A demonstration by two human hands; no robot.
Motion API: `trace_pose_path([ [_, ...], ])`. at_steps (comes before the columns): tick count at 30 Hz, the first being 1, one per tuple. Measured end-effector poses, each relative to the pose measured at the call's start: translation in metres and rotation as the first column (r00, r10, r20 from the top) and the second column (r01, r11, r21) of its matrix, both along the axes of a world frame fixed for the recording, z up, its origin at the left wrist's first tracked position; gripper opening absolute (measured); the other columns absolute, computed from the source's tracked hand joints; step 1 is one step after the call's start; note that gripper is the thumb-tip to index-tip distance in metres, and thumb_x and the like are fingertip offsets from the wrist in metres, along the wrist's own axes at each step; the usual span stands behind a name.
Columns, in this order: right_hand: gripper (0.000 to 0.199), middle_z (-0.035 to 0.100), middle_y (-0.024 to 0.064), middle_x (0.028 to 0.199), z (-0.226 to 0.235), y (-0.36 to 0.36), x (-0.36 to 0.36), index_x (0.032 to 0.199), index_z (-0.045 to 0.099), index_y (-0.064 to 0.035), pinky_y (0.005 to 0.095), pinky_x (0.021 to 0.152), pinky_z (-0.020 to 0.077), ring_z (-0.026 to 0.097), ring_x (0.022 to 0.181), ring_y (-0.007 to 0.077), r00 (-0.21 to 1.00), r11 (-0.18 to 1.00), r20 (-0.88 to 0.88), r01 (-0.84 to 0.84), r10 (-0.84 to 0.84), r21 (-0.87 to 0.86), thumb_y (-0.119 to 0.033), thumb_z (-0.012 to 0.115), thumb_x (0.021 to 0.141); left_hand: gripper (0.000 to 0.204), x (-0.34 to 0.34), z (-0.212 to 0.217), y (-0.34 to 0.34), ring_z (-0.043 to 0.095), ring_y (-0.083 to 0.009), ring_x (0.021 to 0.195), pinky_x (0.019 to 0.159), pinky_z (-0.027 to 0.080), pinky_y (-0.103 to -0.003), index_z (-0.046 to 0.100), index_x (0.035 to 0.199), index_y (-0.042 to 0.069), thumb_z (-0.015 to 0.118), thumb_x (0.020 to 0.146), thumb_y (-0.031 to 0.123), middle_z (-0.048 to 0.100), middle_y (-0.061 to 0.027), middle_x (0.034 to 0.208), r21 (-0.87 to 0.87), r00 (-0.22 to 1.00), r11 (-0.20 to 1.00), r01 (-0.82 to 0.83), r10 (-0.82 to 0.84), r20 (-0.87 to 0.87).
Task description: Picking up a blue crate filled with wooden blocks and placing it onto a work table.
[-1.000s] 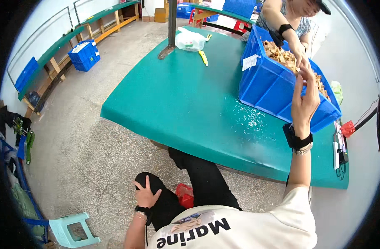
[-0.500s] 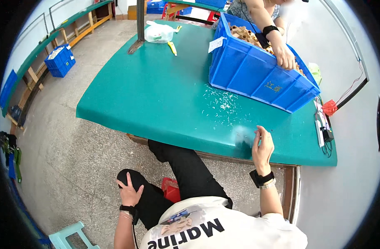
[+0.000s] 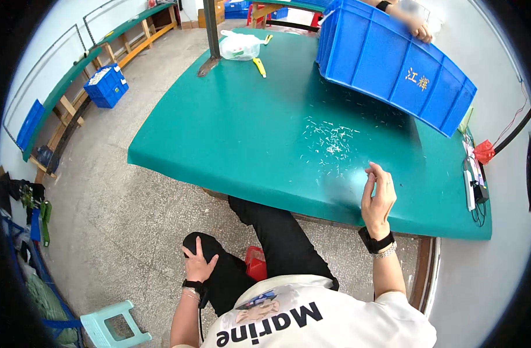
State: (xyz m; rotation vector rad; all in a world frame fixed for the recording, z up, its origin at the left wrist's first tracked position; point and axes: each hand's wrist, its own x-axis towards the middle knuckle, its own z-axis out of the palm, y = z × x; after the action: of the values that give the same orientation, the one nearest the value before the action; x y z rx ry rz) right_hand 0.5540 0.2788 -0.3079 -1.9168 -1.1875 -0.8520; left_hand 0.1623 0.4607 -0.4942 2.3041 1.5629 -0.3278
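Landmark: the green table [image 3: 230, 133], a broad top with rounded corners, seen from above.
Right hand [image 3: 378, 197]: raised over the near edge of the table, palm turned sideways, fingers [image 3: 374, 172] loosely curled and apart, gripping nothing; a dark watch sits on the wrist.
Left hand [image 3: 197, 264]: below the table's near edge, laid flat on the knee of the dark trousers [image 3: 277, 243], fingers spread, nothing in it.
White bits [image 3: 332, 139]: a thin scatter of small pale slivers lying on the table, just beyond the right hand and short of the crate (too small to tell what they are).
Blue crate [image 3: 393, 64]: at the far right of the table, tilted with its near side lifted off the top.
Another person's hand [image 3: 419, 29]: on the crate's far rim, across the table.
White plastic bag [image 3: 239, 46]: at the table's far end, beside a metal post [image 3: 212, 26].
Yellow tool [image 3: 259, 66]: flat on the table, just beside the bag.
Pale green stool [image 3: 112, 325]: on the floor, well left of the table.
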Motion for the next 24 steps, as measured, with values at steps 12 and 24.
trace_pose_path([
  [12,0.024,0.062,0.0131,0.082,0.001,0.003,0.011,0.105,0.054,0.0001,0.0329,0.067,0.0476,0.06,0.075,0.0251,0.997,0.998,-0.074,0.034,-0.03,0.055,0.007,0.051,0.082,0.093,-0.005,-0.001,-0.006,0.055,-0.0533,0.085,0.078,0.049,-0.046,0.009,0.144,0.018,0.059,0.076,0.056,0.007,-0.0458,0.133,-0.019,0.999,1.0,0.001,-0.002,-0.036],
  [24,0.02,0.063,0.0125,0.083,0.006,0.024,0.021,0.106,0.055,0.0008,0.0289,0.064,0.0476,0.061,0.073,0.0194,0.97,0.998,-0.243,0.029,-0.013,0.064,0.0,0.05,0.087,0.091,0.006,0.008,0.005,0.053,-0.057,0.088,0.078,0.048,-0.047,0.007,0.143,0.016,0.06,0.078,0.051,0.009,-0.0485,0.129,0.003,1.0,1.0,0.023,-0.023,0.019],
])
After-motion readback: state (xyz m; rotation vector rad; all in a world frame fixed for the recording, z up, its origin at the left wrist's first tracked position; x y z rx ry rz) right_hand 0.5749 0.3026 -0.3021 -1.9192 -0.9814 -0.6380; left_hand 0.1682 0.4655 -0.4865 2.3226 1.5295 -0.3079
